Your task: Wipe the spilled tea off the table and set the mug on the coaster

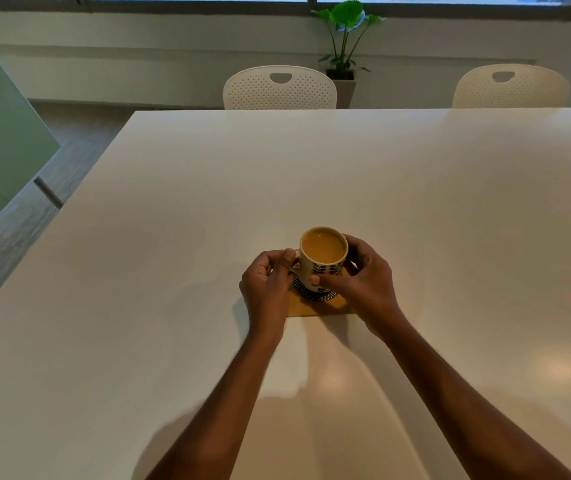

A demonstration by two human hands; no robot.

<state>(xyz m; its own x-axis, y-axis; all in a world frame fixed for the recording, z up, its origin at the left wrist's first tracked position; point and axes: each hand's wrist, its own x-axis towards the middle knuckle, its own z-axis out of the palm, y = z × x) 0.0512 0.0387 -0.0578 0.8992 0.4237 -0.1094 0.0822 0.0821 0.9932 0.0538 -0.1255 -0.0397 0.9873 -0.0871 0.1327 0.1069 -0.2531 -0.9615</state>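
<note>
A cream mug [325,268] with a dark blue leaf pattern, full of milky tea, stands upright on a round blue-and-white woven coaster [315,295]. The coaster lies on a square tan mat [318,308] on the white table [208,202]. My left hand [268,289] pinches the mug's handle on its left side. My right hand [363,278] wraps around the mug's right side, thumb across the front. No spill or cloth shows on the table.
Two white perforated chairs [280,89] [510,87] stand at the table's far edge. A potted green plant [344,39] sits behind them under the window. The table's left edge drops to a grey floor [17,220].
</note>
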